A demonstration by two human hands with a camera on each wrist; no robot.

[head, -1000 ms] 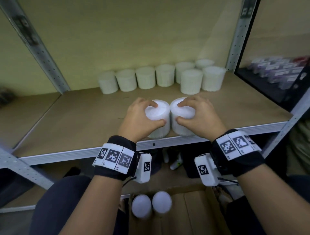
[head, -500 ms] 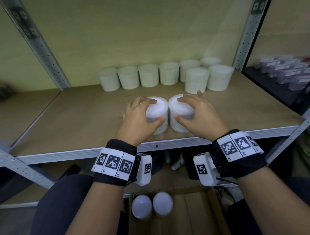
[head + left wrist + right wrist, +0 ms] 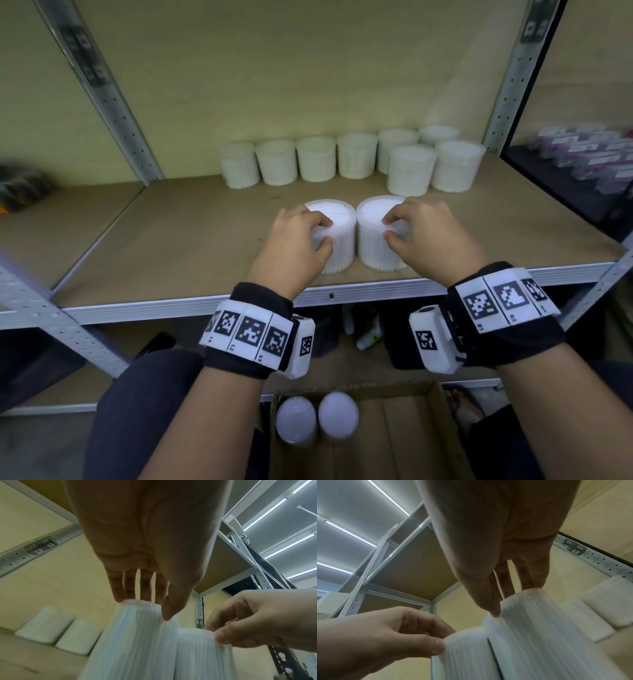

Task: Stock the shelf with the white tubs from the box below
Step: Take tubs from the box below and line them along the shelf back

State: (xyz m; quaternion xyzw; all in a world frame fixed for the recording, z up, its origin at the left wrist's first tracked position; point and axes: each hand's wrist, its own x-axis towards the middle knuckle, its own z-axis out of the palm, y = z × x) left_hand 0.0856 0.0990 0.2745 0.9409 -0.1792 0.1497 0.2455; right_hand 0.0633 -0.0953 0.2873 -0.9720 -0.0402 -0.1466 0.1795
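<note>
Two white tubs stand side by side on the wooden shelf (image 3: 191,240), a little in from its front edge. My left hand (image 3: 325,237) pinches the near lid rim of the left tub (image 3: 337,219), fingers on top and thumb on the side. My right hand (image 3: 389,229) holds the right tub (image 3: 373,214) the same way. In the left wrist view my left hand (image 3: 150,607) touches the left tub (image 3: 133,635) at its top edge. In the right wrist view my right hand (image 3: 510,600) grips the right tub (image 3: 547,635).
Several white tubs (image 3: 315,159) line the shelf's back, with two more (image 3: 411,169) in front at the right. Grey uprights (image 3: 113,99) frame the bay. Below, a cardboard box (image 3: 394,438) holds two tubs (image 3: 296,425). Purple packs (image 3: 589,154) fill the neighbouring shelf.
Both tubs have gone from the shelf's front edge deeper onto the board. My hands, which covered the lids, now hold only their near rims.
</note>
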